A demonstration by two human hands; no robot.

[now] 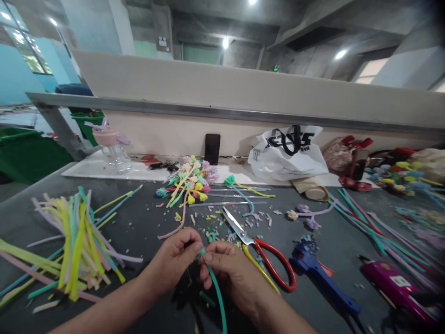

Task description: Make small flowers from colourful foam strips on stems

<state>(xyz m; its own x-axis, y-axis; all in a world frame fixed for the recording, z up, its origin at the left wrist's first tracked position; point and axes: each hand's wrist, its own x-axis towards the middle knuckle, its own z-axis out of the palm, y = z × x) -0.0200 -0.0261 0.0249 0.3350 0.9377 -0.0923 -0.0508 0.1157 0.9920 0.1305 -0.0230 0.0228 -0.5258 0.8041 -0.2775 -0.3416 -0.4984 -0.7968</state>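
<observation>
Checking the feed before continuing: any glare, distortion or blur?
Head view: the ceiling lights glare white; head view: the edges look stretched and the upper-right corner dark; head view: scraps at far right look soft, while the scissors and green strip read fairly clearly.

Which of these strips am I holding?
The green strip, pinched by your left hand and right hand; the strips piled left and right lie on the table.
</observation>
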